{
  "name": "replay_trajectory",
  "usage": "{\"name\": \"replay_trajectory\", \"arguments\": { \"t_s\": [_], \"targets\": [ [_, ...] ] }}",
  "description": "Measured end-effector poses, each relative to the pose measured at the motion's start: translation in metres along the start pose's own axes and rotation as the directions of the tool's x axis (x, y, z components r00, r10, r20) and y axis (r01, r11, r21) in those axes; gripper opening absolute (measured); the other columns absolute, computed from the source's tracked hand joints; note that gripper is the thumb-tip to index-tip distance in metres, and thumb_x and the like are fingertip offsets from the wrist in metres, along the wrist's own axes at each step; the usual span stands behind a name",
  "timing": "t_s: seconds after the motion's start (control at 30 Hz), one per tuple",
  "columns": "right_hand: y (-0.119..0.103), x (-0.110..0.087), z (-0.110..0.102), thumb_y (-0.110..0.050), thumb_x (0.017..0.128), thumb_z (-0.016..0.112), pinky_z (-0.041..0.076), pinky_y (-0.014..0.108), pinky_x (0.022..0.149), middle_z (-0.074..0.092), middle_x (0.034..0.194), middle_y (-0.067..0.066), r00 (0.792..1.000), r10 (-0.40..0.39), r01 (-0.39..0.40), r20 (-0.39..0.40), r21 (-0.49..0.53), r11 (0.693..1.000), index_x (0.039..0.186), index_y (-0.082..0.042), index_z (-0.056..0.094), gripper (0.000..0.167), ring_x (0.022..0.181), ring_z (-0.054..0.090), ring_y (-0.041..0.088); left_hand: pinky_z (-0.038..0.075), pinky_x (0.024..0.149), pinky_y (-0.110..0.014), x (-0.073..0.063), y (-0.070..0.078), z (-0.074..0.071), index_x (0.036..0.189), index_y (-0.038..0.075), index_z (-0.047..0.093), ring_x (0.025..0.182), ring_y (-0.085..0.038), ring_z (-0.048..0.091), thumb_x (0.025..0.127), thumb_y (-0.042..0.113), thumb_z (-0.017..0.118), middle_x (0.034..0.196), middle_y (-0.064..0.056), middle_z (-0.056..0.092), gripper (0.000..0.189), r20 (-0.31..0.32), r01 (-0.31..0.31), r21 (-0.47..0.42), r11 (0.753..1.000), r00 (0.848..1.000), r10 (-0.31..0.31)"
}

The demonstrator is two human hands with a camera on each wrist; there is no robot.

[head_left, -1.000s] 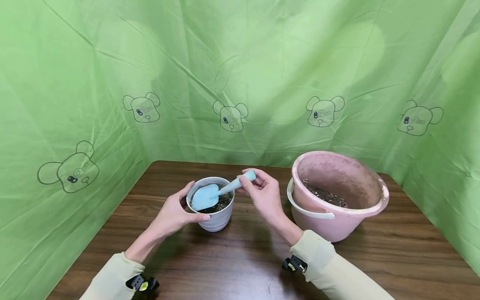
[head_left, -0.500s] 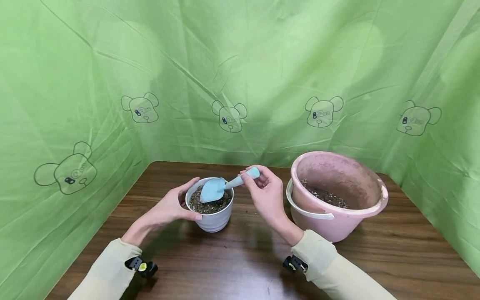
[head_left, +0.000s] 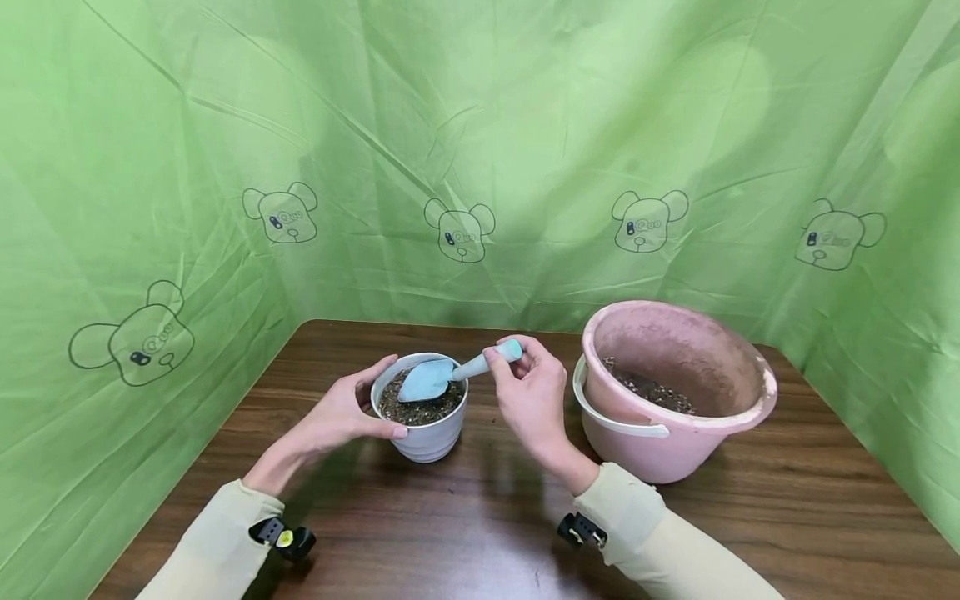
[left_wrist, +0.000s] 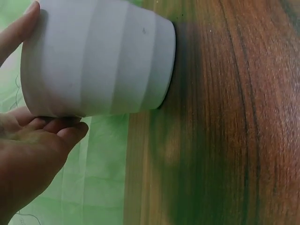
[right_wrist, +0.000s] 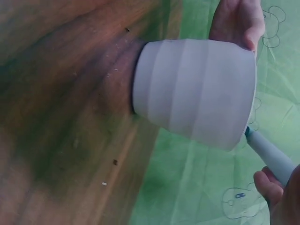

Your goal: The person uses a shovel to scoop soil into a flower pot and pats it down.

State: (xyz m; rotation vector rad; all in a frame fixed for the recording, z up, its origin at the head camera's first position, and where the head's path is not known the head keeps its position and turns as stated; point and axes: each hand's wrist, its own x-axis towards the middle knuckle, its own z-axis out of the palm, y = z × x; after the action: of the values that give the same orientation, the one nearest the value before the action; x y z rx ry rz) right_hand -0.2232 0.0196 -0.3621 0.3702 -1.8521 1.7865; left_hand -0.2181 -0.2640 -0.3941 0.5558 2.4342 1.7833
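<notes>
A white ribbed flower pot [head_left: 429, 442] with dark soil [head_left: 397, 406] inside stands upright on the table. My left hand [head_left: 345, 410] grips the pot's left side near the rim, thumb in front and fingers round the back; the left wrist view shows the pot [left_wrist: 103, 61] between thumb and fingers. My right hand [head_left: 531, 396] pinches the handle of a light blue trowel [head_left: 426, 381]. The blade lies over the soil, inside the rim. In the right wrist view the trowel's handle [right_wrist: 269, 152] slants down from the rim, and the pot wall hides the blade.
To the right stands a pink bucket [head_left: 660, 454] with a white handle [head_left: 626, 428] hanging at its front and some soil [head_left: 652, 393] in the bottom. A few crumbs lie on the brown wooden table [head_left: 450, 542]. A green curtain [head_left: 540, 133] encloses the back and sides.
The trowel blade has turned and shifted right and back, baring more soil at the pot's front left. My left thumb has slid left along the rim. The last half second shows only slight trowel movement.
</notes>
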Motion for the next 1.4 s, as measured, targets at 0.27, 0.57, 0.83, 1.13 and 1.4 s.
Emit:
{"name": "replay_trajectory", "arguments": {
  "t_s": [0.27, 0.57, 0.83, 1.13, 1.4],
  "targets": [
    [0.007, -0.007, 0.001, -0.007, 0.094, 0.080, 0.055, 0.018, 0.060, 0.076, 0.084, 0.013, 0.995, 0.080, -0.070, -0.056, 0.158, 0.985, 0.106, 0.003, 0.074, 0.017, 0.068, 0.067, 0.011, 0.027, 0.123, -0.051, -0.013, 0.005, 0.017, 0.165, 0.000, 0.028, 0.146, -0.034, 0.044, 0.071, 0.021, 0.099, 0.159, -0.021, 0.047, 0.119, -0.149, 0.062, 0.099, 0.993, 0.988, -0.047],
    [0.007, -0.009, 0.009, -0.004, 0.093, 0.081, 0.063, 0.027, 0.068, 0.075, 0.085, 0.017, 0.994, 0.088, -0.070, -0.069, 0.224, 0.972, 0.105, 0.006, 0.072, 0.018, 0.071, 0.073, 0.015, 0.028, 0.123, -0.051, -0.027, 0.022, 0.048, 0.168, 0.008, 0.025, 0.152, -0.031, 0.034, 0.069, 0.044, 0.100, 0.166, -0.016, 0.037, 0.129, -0.385, 0.258, 0.194, 0.946, 0.907, -0.169],
    [0.010, -0.008, 0.008, 0.000, 0.091, 0.081, 0.055, 0.017, 0.061, 0.073, 0.079, 0.014, 0.996, 0.063, -0.055, -0.070, 0.104, 0.993, 0.099, 0.007, 0.072, 0.014, 0.068, 0.066, 0.008, 0.029, 0.122, -0.055, -0.032, 0.033, 0.061, 0.168, 0.008, 0.024, 0.152, -0.037, 0.033, 0.067, 0.051, 0.099, 0.166, -0.020, 0.036, 0.133, -0.467, 0.335, 0.226, 0.915, 0.861, -0.200],
    [0.008, -0.006, 0.012, 0.000, 0.094, 0.078, 0.063, 0.027, 0.069, 0.075, 0.086, 0.020, 0.989, 0.127, -0.102, -0.080, 0.258, 0.961, 0.104, 0.009, 0.071, 0.016, 0.073, 0.072, 0.015, 0.018, 0.126, -0.055, -0.023, 0.028, 0.032, 0.167, -0.002, 0.014, 0.156, -0.037, 0.022, 0.072, 0.033, 0.099, 0.171, -0.020, 0.022, 0.132, -0.260, 0.179, 0.185, 0.966, 0.957, -0.127],
    [0.012, -0.008, 0.019, 0.000, 0.094, 0.079, 0.063, 0.028, 0.071, 0.075, 0.086, 0.016, 0.986, 0.162, -0.143, -0.049, 0.267, 0.953, 0.106, 0.008, 0.071, 0.016, 0.074, 0.072, 0.014, 0.035, 0.118, -0.033, -0.008, 0.008, -0.001, 0.166, -0.004, 0.012, 0.149, -0.038, 0.037, 0.077, 0.008, 0.093, 0.170, -0.022, 0.025, 0.122, 0.010, -0.003, -0.009, 1.000, 1.000, 0.003]
  ]
}}
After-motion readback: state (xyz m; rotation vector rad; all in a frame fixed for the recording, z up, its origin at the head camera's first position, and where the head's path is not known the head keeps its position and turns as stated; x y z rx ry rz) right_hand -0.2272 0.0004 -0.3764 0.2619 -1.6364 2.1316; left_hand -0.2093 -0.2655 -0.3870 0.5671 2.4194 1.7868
